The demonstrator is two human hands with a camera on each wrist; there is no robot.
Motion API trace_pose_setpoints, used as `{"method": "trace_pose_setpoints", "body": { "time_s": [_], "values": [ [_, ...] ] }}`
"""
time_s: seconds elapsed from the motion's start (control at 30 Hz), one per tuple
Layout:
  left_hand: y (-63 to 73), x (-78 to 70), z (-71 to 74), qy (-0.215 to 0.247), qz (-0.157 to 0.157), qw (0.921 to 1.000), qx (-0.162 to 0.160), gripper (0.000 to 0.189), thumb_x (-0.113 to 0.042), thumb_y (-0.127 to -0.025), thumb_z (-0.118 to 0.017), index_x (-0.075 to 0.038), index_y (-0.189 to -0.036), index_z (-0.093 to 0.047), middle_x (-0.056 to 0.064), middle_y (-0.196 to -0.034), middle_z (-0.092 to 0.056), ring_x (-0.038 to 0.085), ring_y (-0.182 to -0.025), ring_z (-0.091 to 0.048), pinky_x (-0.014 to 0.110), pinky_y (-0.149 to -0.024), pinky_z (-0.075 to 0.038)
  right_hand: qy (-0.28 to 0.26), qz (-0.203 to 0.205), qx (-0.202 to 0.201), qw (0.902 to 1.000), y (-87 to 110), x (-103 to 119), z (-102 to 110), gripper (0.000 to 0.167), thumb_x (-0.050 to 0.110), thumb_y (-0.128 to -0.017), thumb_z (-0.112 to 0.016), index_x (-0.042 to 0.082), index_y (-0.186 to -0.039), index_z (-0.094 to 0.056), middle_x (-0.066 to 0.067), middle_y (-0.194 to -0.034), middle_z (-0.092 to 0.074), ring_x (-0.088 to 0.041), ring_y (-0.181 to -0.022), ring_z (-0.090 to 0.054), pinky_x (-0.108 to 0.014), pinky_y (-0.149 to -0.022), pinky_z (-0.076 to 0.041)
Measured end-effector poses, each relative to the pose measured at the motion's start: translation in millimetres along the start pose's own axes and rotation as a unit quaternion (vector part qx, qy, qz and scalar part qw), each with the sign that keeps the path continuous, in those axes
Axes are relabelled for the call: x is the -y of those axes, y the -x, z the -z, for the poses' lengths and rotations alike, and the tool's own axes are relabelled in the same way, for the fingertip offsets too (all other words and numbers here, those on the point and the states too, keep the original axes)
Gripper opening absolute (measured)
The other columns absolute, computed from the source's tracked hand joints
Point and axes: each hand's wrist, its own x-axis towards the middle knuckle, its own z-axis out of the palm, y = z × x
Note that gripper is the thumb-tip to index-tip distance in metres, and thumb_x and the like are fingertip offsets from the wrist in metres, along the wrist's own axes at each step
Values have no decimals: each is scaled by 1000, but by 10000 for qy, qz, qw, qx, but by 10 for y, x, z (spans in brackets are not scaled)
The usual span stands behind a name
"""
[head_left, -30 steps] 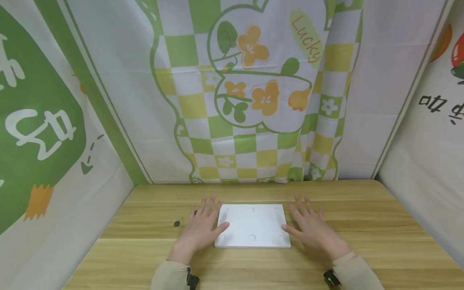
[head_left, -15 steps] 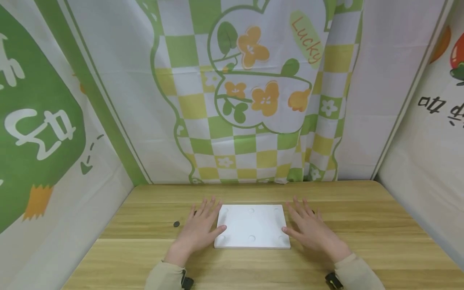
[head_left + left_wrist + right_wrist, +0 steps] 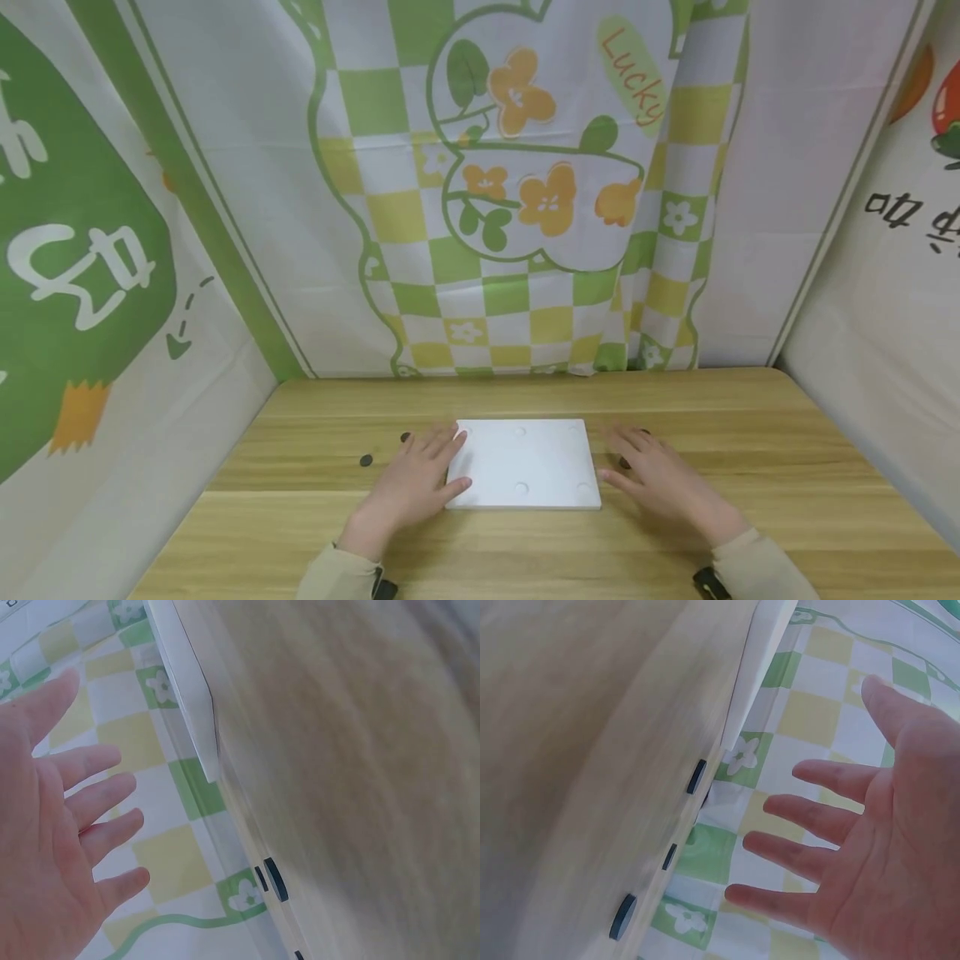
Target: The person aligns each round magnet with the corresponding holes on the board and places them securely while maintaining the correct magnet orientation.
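A flat white rectangular board [image 3: 525,462] with shallow round marks lies on the table, between the two hands. My left hand [image 3: 412,479] hovers over its left edge, the thumb and fingertips overlapping the board in the head view. In the left wrist view that hand [image 3: 60,810] has its fingers spread and loosely bent, holding nothing. Just off the board's right edge is my right hand [image 3: 667,479], palm down. The right wrist view shows this hand [image 3: 885,825] with spread fingers and nothing in it, raised above the tabletop.
Small black discs lie on the wooden table [image 3: 510,558]: one [image 3: 366,460] left of the left hand, another [image 3: 406,437] by its fingers. At the right hand, one disc [image 3: 625,462] shows beside the thumb, another [image 3: 645,432] behind the fingers. A patterned curtain [image 3: 502,300] hangs behind.
My right hand has shifted right, off the board's edge, uncovering discs near its fingers. My left hand has drawn slightly back with its fingers more bent, and a disc beside it shows more fully.
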Motion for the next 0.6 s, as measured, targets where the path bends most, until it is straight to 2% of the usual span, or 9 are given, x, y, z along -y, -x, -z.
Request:
{"method": "trace_pose_setpoints", "body": {
  "time_s": [0.1,0.33,0.6],
  "values": [
    [24,-20,6,76,-30,9999,109,64,-50,-95,-47,-13,-146,-36,8,-154,-31,31,-143,-26,59,-114,-23,-5,131,-12,9999,16,-31,4,61,44,-94,-53,3,-139,-46,-26,-141,-45,-47,-126,-43,-63,-104,-36],
    [88,-42,20,155,-164,9996,182,58,-47,-95,-48,-13,-143,-43,8,-151,-37,35,-138,-34,59,-113,-25,-55,57,135,9999,64,-74,31,57,47,-95,-50,4,-132,-54,-24,-136,-50,-45,-121,-50,-59,-97,-44],
    [98,-46,18,159,-319,9991,236,55,-46,-95,-49,-13,-140,-47,9,-147,-44,36,-134,-41,58,-111,-30,-48,-108,253,9996,110,-108,53,52,46,-95,-51,7,-128,-58,-23,-133,-53,-43,-119,-52,-58,-98,-45]
  ]
}}
